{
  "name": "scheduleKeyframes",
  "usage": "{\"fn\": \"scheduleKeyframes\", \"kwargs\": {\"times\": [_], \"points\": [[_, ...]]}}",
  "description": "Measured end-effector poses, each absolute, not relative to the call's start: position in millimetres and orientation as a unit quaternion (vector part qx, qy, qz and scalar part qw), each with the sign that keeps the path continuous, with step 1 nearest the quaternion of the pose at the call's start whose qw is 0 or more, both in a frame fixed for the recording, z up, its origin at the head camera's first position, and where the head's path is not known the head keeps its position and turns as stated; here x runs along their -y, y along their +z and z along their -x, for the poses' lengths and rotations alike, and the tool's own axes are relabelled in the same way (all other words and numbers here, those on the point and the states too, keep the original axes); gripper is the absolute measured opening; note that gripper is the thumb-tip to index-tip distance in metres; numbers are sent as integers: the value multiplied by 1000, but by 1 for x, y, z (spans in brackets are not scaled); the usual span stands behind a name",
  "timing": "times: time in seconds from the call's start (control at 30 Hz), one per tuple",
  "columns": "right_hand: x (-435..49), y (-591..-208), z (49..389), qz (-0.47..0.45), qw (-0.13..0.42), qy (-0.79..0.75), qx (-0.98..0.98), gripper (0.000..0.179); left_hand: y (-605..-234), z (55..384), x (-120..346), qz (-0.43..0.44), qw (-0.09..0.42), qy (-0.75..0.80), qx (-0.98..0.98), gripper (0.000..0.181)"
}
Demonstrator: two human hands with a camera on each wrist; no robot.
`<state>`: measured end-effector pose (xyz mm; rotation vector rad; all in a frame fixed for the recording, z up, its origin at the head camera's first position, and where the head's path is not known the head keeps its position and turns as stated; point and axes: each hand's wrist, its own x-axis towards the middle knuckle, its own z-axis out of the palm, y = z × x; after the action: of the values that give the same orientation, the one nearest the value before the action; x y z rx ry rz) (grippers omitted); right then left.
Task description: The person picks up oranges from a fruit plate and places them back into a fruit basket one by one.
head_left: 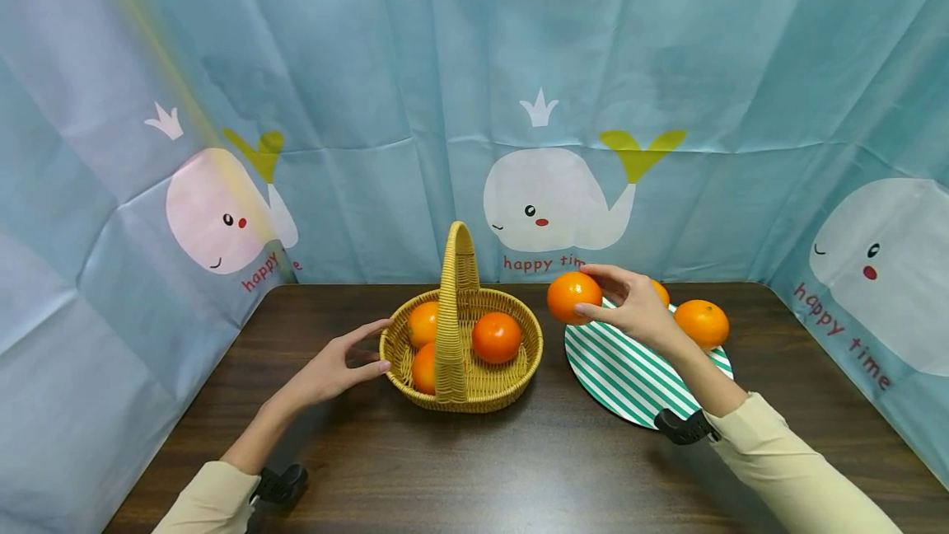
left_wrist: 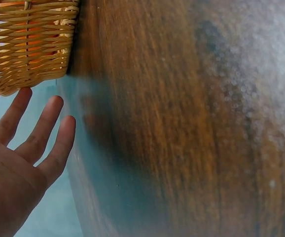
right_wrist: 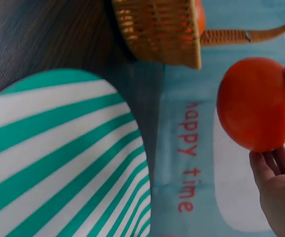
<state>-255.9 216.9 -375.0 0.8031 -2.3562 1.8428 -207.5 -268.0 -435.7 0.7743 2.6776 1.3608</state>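
Watching my feeds from a distance, I take the wicker basket (head_left: 495,402) as my landmark; it stands on the dark wooden table (head_left: 474,476) with its handle (head_left: 449,311) upright across the middle. At its left side I see the left hand (head_left: 329,371), fingers extended and spread loosely, thumb and fingertips against the rim rather than wrapped round it. To the right of the basket, the right hand (head_left: 639,305) pinches an orange fruit (head_left: 571,298) between thumb and fingers; I make it out just beside the basket, in the air, and my right wrist view sets it against the curtain (head_left: 356,64). Inside the basket I count three more: the rear-left fruit (head_left: 422,324) and the front-left fruit (head_left: 423,369) lie left of the handle, both partly hidden by it, while the redder fruit (head_left: 496,338) sits right of it. Further right of the basket lies a round mat (head_left: 630,377) in green and white stripes, bearing a whole fruit (head_left: 701,323) near its far right edge and a half-hidden fruit (head_left: 660,292) behind the right hand. Behind the basket, I see whales printed on the curtain
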Motion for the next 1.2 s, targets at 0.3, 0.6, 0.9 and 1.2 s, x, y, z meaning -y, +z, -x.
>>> {"fn": "scheduleKeyframes", "kwargs": {"times": [0.3,0.6,0.9,1.2], "points": [[-192,-373,249,-293,-1,613,734,57,-437,209,269,-240,25,437,-866,67],[-172,-382,245,-337,-3,605,721,54,-438,209,269,-240,28,444,-863,67],[-155,-391,238,-376,-15,580,722,54,-438,209,270,-241,23,440,-865,67],[-142,-397,234,-402,-33,583,705,55,-437,209,269,-242,20,435,-867,67]]}}
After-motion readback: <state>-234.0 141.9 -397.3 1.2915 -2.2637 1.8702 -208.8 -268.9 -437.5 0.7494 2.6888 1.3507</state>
